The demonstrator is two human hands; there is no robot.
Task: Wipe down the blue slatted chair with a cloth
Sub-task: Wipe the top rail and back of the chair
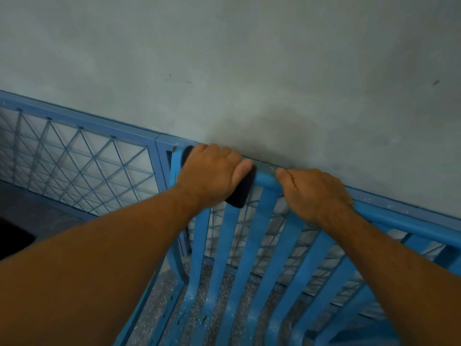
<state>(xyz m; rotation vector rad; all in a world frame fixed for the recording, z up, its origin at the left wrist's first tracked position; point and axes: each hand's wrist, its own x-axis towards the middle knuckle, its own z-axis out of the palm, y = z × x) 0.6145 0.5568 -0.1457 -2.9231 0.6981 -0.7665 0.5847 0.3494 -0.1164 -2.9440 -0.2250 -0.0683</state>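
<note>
Head view: my left hand (212, 176) was curled over the dark soft cloth (240, 193), pressing it on the top rail of the blue slatted chair (399, 224), which stood against the grey wall (224, 58). My right hand (316, 193) clamped the same rail, judged rigid and the soundest hold; the cloth would conform.

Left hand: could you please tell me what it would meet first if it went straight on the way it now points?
Probably the grey wall just behind the chair's top rail, which the left hand grips with the dark cloth; the gap is hard to judge.
</note>
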